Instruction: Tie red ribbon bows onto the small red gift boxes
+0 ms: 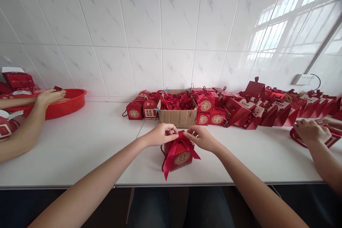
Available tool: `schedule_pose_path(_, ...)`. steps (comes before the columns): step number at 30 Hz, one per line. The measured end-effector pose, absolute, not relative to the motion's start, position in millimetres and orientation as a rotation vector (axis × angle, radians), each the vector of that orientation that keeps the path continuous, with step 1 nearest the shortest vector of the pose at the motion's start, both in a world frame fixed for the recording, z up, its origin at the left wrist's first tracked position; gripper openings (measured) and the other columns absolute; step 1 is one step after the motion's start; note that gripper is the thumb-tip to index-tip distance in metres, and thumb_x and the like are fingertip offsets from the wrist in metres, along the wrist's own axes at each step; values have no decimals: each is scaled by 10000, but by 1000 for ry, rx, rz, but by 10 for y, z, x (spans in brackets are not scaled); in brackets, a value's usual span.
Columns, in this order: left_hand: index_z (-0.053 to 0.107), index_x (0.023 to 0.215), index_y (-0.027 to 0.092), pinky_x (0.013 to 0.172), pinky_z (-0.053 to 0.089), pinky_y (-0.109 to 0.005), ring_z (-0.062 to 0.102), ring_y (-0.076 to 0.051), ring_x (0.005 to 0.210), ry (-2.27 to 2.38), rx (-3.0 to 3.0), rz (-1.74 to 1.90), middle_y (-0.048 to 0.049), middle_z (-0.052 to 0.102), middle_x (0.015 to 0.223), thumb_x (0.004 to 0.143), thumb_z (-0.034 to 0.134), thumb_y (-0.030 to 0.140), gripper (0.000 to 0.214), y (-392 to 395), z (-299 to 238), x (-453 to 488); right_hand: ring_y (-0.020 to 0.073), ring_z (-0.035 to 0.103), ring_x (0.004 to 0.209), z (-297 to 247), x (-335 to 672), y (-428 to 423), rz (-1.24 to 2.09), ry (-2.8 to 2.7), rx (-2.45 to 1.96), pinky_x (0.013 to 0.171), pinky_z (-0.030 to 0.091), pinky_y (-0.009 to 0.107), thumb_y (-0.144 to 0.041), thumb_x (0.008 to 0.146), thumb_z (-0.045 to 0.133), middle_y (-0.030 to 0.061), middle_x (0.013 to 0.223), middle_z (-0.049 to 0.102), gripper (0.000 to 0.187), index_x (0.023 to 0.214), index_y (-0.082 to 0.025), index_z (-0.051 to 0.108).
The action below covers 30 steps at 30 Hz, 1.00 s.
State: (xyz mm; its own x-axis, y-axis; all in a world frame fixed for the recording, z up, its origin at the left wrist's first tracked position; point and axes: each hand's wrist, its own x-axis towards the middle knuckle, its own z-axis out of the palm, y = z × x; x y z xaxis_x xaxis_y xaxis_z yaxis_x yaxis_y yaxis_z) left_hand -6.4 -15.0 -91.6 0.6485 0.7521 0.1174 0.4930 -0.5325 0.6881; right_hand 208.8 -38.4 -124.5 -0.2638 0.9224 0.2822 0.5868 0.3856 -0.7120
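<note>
A small red gift box (182, 159) with a round gold emblem stands on the white table in front of me. Across its top lies a red ribbon (169, 160), tied in a bow, with its tails hanging down the front. My left hand (163, 134) pinches the ribbon at the upper left of the bow. From the other side, my right hand (200, 137) has thumb and fingers closed on the ribbon too. A dark red cord hangs at the box's left side. The knot is partly covered by my fingertips.
Behind the box, a cardboard carton (176, 117) holds many red ribbons. Finished-looking red boxes (205, 105) stand stacked beside it, with more bags (278, 112) to the right. Co-workers' hands (312, 131) are at the right and over a red basin (77, 96) at left.
</note>
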Motion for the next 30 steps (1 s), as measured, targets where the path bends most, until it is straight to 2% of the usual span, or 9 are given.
schedule_pose_path(5,658,841,169,522,346,-216,460,-112,578,1028,2236,592,3,567,654,797,529,489,348,-180,-938,7,149,536,647,-1204,2051,-424,660,-1932,-1366,593,428,277,-482,799,526,35,734,585,333,680,-172,554)
schedule_pose_path(12,699,729,170,471,305,-221,451,-109,516,1178,2260,673,-1,587,573,749,568,526,381,-177,-989,94,119,482,562,-1144,1983,-430,814,-1805,-1325,495,365,235,-402,789,525,-19,635,515,253,658,-190,482)
schedule_pose_path(16,699,699,161,491,325,-222,493,-116,547,1168,2229,669,-14,625,612,720,607,519,370,-181,-992,98,112,453,539,-1176,1959,-398,891,-1752,-1338,494,352,238,-380,783,504,-31,611,482,249,629,-196,439)
schedule_pose_path(25,724,740,149,546,389,-233,570,-146,626,1099,2179,707,-36,676,674,702,639,490,354,-104,-1065,124,126,436,593,-1211,1924,-367,766,-1769,-1274,551,349,253,-345,795,463,-23,622,484,219,638,-201,411)
schedule_pose_path(30,718,713,137,523,386,-233,556,-139,593,1104,2149,713,-34,665,635,684,653,482,352,-80,-1101,153,132,450,584,-1241,1900,-370,760,-1710,-1206,554,362,258,-310,778,478,-26,614,498,168,666,-210,402)
